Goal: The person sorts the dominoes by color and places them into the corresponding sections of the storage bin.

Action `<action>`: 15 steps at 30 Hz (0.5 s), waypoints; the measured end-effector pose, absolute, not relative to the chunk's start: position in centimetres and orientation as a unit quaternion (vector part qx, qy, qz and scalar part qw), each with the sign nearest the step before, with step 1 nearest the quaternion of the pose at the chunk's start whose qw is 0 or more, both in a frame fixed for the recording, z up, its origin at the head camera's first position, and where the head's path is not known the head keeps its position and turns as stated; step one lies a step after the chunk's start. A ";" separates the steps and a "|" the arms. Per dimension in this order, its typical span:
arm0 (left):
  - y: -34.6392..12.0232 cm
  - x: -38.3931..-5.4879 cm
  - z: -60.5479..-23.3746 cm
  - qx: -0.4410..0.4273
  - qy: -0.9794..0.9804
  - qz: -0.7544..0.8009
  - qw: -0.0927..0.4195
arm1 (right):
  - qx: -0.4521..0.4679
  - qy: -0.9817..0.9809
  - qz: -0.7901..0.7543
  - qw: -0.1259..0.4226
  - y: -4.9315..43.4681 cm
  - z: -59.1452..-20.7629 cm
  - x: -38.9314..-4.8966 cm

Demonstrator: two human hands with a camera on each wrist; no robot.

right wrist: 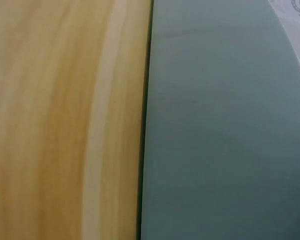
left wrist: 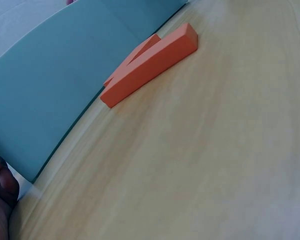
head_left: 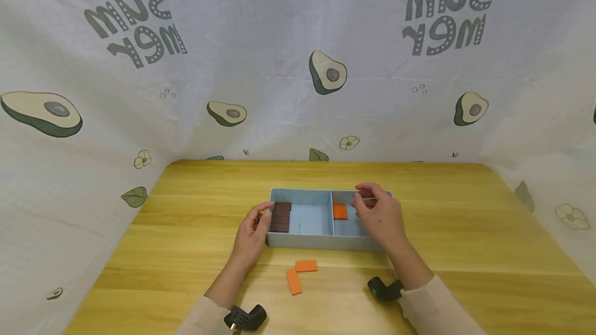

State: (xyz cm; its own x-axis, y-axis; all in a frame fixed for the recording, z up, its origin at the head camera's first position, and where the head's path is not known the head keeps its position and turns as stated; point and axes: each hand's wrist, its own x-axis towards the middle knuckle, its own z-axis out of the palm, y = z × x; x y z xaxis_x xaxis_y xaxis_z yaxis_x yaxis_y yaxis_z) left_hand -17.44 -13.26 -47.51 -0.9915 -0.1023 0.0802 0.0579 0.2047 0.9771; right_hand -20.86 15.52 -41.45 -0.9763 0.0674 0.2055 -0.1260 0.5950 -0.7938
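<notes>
A light blue box (head_left: 321,242) with a divider lies on the wooden table. At its left end my left hand (head_left: 250,234) rests against the wall, index fingertip at the rim and thumb beside it. Dark brown blocks (head_left: 281,217) lie in the left compartment near that hand. Over the right compartment hovers my right hand (head_left: 382,216), fingers bent loosely, a gap showing between thumb and index finger. An orange block (head_left: 340,212) sits in that compartment against the divider, left of the right fingertips. The right wrist view has only the box's outer wall (right wrist: 220,125) and the table.
Two orange blocks lie on the table in front of the box, one crosswise (head_left: 306,266) and one lengthwise (head_left: 294,282). A white curtain (head_left: 279,40) printed with avocados hangs behind the table (head_left: 209,185) and along its sides.
</notes>
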 end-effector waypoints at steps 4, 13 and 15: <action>-13.2 -17.5 -47.4 0.015 -0.775 -0.628 0.064 | 0.066 -0.838 0.510 0.183 15.6 -41.1 -19.6; -13.2 -17.5 -47.6 0.017 -0.775 -0.628 0.064 | 0.136 -0.820 0.552 0.073 14.9 -38.5 -15.3; -13.2 -17.5 -47.5 0.012 -0.776 -0.627 0.068 | 0.153 -0.835 0.527 0.025 14.6 -38.1 -14.6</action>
State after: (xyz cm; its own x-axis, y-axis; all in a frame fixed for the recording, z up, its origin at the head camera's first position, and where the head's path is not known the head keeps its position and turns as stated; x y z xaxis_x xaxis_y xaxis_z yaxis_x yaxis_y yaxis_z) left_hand -17.52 -13.24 -47.47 -0.9905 -0.1044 0.0898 0.0658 0.2139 0.9746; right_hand -14.58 14.59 -38.14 -0.9517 -0.2296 0.2040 -0.2830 0.3973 -0.8730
